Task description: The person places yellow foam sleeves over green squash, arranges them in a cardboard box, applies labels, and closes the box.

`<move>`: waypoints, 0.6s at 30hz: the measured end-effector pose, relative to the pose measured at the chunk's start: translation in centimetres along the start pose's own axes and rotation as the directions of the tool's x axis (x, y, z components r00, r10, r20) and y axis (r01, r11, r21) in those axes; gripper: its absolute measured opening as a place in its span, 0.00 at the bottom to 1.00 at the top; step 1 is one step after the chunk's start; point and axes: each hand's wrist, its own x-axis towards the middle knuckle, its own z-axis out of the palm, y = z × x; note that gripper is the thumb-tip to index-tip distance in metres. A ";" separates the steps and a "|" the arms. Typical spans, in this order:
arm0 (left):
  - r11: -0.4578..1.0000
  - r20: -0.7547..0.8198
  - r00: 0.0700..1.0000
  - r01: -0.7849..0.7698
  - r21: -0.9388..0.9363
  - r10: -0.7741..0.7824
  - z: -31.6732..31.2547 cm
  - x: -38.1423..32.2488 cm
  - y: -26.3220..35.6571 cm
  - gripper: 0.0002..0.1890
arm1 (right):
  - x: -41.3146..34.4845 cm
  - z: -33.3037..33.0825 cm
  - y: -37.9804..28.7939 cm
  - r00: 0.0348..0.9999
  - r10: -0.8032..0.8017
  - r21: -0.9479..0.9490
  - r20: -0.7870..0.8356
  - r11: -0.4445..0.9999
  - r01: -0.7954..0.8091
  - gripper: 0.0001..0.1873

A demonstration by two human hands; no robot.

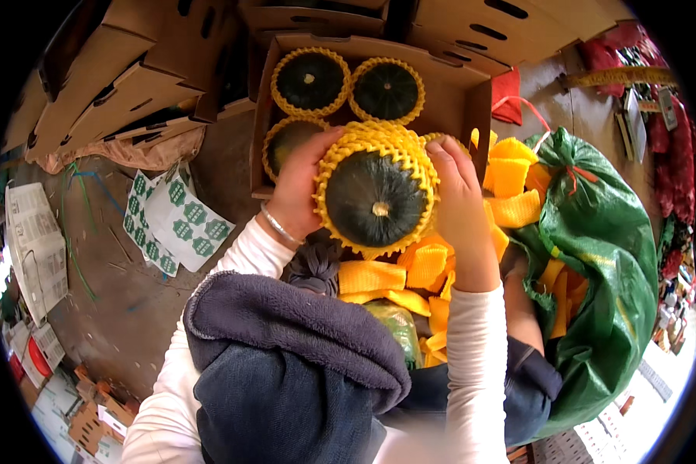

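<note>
Between both hands is a dark green squash [377, 203] in a yellow foam net sleeve [383, 136], its pale stem scar facing up. My left hand [304, 182], with a bracelet at the wrist, grips its left side. My right hand [458, 180] holds the right side, its fingertips partly behind the netting. Beyond the squash stands an open cardboard box [449, 93]. Inside, a netted squash [307, 78] sits at the back left, another netted squash [387, 91] to its right, and a third netted squash [290, 145] nearer, partly covered by my left hand.
Loose yellow foam sleeves [371, 277] lie near my lap, and more spill by a green woven sack [597, 232] on the right. Stacked cardboard boxes [116, 87] stand at the left. Printed sticker sheets [191, 217] lie on the floor. A dark grey fleecy cloth [296, 330] covers my leg.
</note>
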 end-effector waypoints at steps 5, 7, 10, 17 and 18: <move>0.908 0.232 0.931 0.337 -0.250 -0.282 -0.6 -2.7 -3.7 0.28 | -1.5 0.2 0.7 0.960 0.263 0.506 0.098 0.817 -0.276 0.13; 0.920 0.234 0.934 0.323 -0.223 -0.272 -0.5 -3.2 -3.1 0.28 | -2.6 -0.5 -0.1 0.948 0.282 0.439 0.148 0.840 -0.319 0.22; 0.958 -0.101 0.991 -0.053 0.282 0.085 0.4 -3.0 -3.1 0.36 | -3.5 -0.3 -0.5 0.933 0.257 0.440 0.252 0.828 -0.347 0.33; 0.970 -0.101 0.988 -0.096 0.222 0.121 1.9 -3.6 -2.3 0.36 | -3.9 -0.4 1.5 0.924 0.132 0.725 0.359 0.584 -0.365 0.52; 0.976 -0.130 0.985 -0.087 0.198 0.114 2.0 -3.7 -2.4 0.37 | -3.9 -0.4 1.3 0.922 0.147 0.734 0.359 0.565 -0.376 0.52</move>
